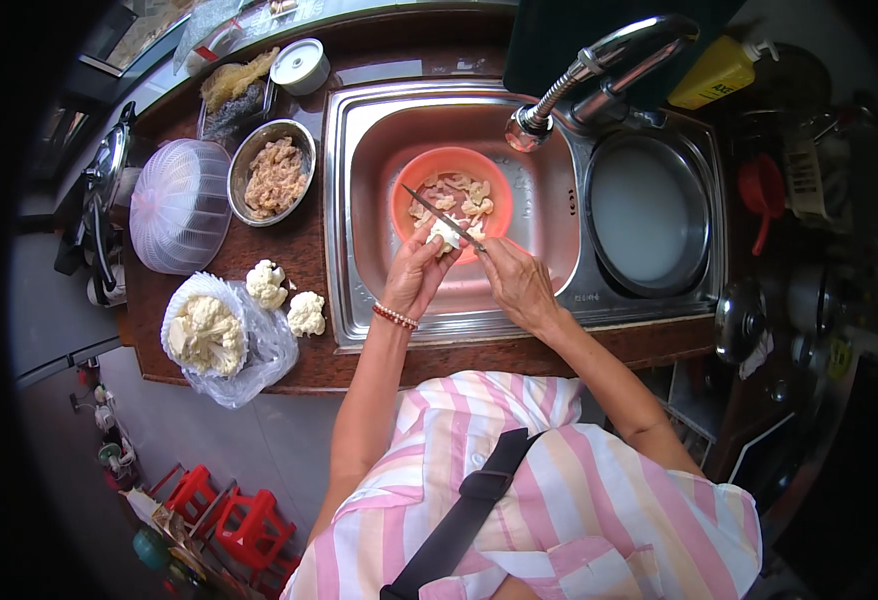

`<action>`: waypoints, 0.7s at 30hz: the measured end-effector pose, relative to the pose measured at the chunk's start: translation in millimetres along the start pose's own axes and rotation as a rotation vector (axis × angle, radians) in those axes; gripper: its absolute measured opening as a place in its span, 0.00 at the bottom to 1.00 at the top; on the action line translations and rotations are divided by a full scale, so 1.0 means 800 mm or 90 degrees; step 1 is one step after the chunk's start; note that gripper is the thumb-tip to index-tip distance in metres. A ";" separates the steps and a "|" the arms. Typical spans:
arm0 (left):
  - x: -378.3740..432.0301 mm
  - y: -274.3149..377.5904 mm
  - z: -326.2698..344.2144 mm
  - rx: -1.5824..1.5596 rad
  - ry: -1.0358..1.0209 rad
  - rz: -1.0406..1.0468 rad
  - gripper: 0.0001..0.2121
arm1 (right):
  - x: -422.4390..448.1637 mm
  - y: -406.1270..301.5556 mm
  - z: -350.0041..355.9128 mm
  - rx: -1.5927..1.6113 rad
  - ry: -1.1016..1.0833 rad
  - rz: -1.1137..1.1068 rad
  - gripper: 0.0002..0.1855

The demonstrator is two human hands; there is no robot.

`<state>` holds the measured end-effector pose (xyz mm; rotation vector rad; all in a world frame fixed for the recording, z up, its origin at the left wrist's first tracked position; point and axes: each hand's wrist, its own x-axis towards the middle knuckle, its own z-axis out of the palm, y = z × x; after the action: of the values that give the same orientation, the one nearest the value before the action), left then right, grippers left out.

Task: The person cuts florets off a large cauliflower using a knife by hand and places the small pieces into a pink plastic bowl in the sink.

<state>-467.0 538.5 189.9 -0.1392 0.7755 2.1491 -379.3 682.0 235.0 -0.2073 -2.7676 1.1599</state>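
Note:
My left hand (418, 268) holds a piece of cauliflower (445, 236) over the near rim of a coral plastic bowl (505, 196). In my right hand (517, 281) is a knife (431, 204), its blade lying across the top of that piece and pointing to the far left. Cut cauliflower florets (476, 201) lie inside the bowl, which stands in the left basin of a steel sink (544, 172). On the counter to the left, a foam net (176, 296) in a clear plastic bag (270, 360) surrounds a cauliflower head (207, 336). Two loose florets (265, 283) rest beside it.
A chrome faucet (530, 126) arches over the basin from the back right. Cloudy liquid fills a round metal pot (649, 206) at right. On the left counter (213, 259) stand a steel bowl of raw minced meat (277, 178), a mesh plastic basket (181, 206) and a lidded container (301, 67).

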 end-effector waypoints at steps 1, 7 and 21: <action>0.000 0.000 0.001 -0.010 0.002 0.002 0.21 | -0.005 -0.005 -0.001 -0.033 -0.001 0.001 0.05; -0.007 0.000 0.005 0.047 -0.026 0.004 0.21 | -0.013 0.000 -0.003 -0.092 -0.015 -0.037 0.07; -0.013 -0.014 0.008 0.051 -0.003 -0.006 0.17 | -0.012 0.010 0.015 -0.235 -0.024 -0.081 0.14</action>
<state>-451.0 540.2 193.2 -0.0962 0.8553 2.1054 -371.2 677.8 220.0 -0.0446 -2.9562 0.6239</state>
